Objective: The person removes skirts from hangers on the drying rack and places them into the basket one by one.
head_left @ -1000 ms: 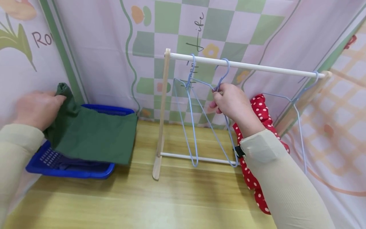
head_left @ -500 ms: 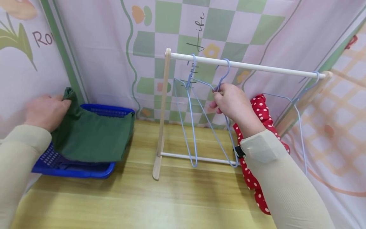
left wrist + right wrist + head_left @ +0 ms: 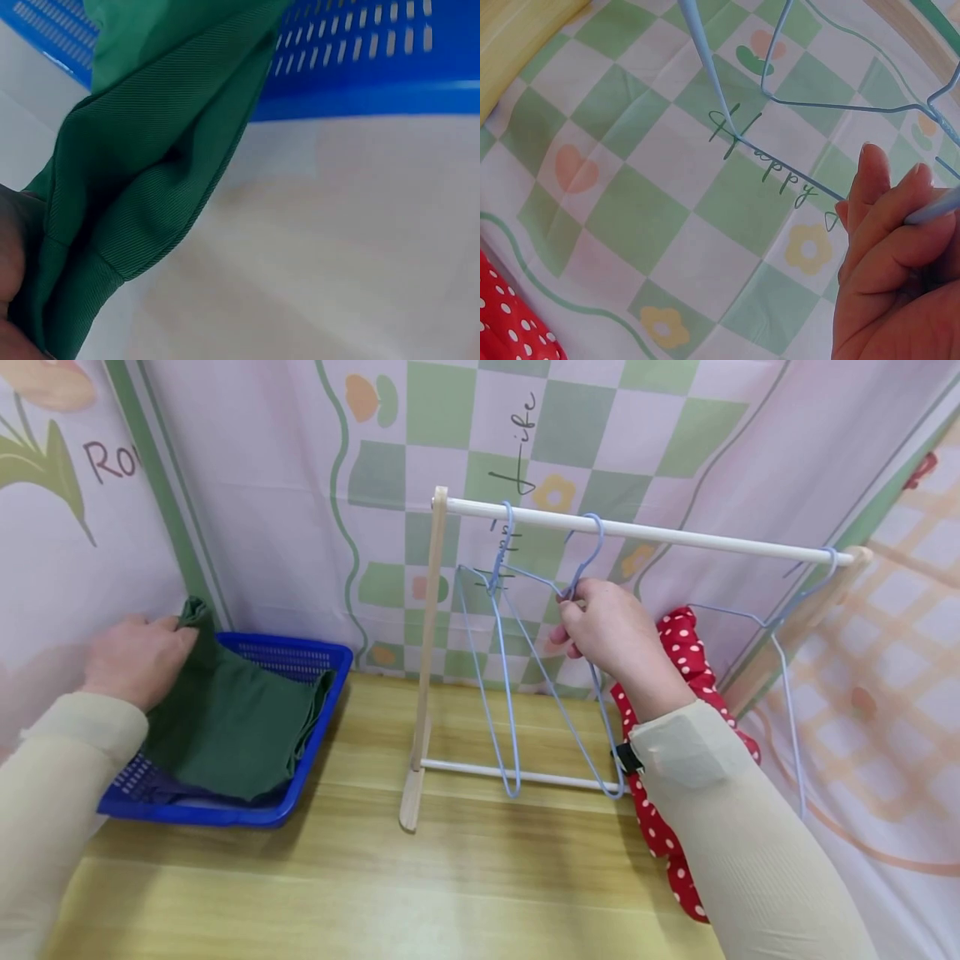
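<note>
My left hand point(image 3: 138, 660) grips one end of a dark green folded cloth point(image 3: 228, 727), whose lower part lies in the blue basket point(image 3: 318, 760). In the left wrist view the ribbed edge of the green cloth point(image 3: 150, 202) runs up from the fingers to the basket wall point(image 3: 360, 90). My right hand point(image 3: 611, 631) pinches a light blue hanger point(image 3: 597, 539) just below its hook; that hook sits over the rack's white bar point(image 3: 675, 535). Seen from the right wrist, the hand point(image 3: 900, 262) has its fingers curled at the hanger wire point(image 3: 795, 176).
Another blue hanger point(image 3: 504, 693) hangs to the left on the bar, and a third hanger point(image 3: 783, 668) at the right end. A red polka-dot cloth item point(image 3: 678, 643) lies behind my right forearm. The rack's wooden post point(image 3: 430, 635) stands on the wood-patterned tabletop point(image 3: 360, 885).
My left hand has moved right and slightly down with the green cloth. The cloth's far edge has drawn back inside the basket rim. My right hand stays on the hanger.
</note>
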The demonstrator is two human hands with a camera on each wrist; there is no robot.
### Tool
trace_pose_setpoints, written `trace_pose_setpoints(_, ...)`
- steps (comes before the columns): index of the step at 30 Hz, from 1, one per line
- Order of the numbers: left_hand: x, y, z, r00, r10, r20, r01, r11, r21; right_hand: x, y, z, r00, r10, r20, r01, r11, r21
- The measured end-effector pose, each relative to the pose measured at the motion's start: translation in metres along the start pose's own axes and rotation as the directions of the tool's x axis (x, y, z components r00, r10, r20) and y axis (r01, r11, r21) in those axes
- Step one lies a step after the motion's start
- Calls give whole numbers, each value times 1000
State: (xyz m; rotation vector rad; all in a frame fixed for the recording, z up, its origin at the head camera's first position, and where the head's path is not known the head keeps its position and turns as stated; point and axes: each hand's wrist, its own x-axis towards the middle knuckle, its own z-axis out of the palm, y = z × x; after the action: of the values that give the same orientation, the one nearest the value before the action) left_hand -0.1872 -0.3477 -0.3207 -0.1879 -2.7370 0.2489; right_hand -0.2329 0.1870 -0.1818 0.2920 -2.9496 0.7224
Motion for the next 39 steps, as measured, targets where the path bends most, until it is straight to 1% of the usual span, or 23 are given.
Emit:
trace_pose_setpoints(2,0,-2,-2,999,22,-42,-21,1000,13,0,0,0,1000,-2,1,2,1000,-4)
trace_pose_setpoints(4,0,-3,-4,998,30,-60,-28,999,28,0,0,-1,1000,-5,4,5,1000,-9)
trace_pose_setpoints(7,1,-5,-7,998,23,-55,-21,999,40,0,0,-2,1000,-10,2,10,1000,-21)
trace_pose_setpoints(11,2,-8,-10,998,10,-54,-8,999,31,0,0,-2,1000,-8,-1,8,1000,-28)
trace_pose_setpoints(18,4,-12,-15,999,-21,-45,25,995,93,0,0,-1,1000,-12,-2,12,1000,-27)
trace_pose_setpoints(23,3,-11,-12,998,-2,-66,6,998,67,1,0,0,1000,-20,-4,20,999,-30)
trace_pose_setpoints(26,2,-6,-10,1000,3,-11,-2,998,63,1,0,0,1000,-23,-2,22,999,-25)
trace_pose_setpoints(28,3,0,-10,999,-3,36,1,998,56,1,0,0,1000,-22,-1,22,999,-24)
trace_pose_setpoints(31,6,10,-10,997,-1,82,-1,1000,28,1,0,0,1000,-21,0,21,999,-25)
trace_pose_setpoints(33,7,18,-10,995,5,98,-5,1000,6,2,1,0,1000,-20,-1,20,999,-28)
trace_pose_setpoints(34,9,22,-10,995,18,101,-18,1000,-1,2,1,0,1000,-19,-1,19,999,-28)
trace_pose_setpoints(38,14,34,-6,993,71,90,-69,997,-26,2,1,1,1000,-20,-5,19,999,-33)
trace_pose_setpoints(39,15,36,-5,993,75,94,-71,996,-44,2,1,1,1000,-20,-5,20,999,-33)
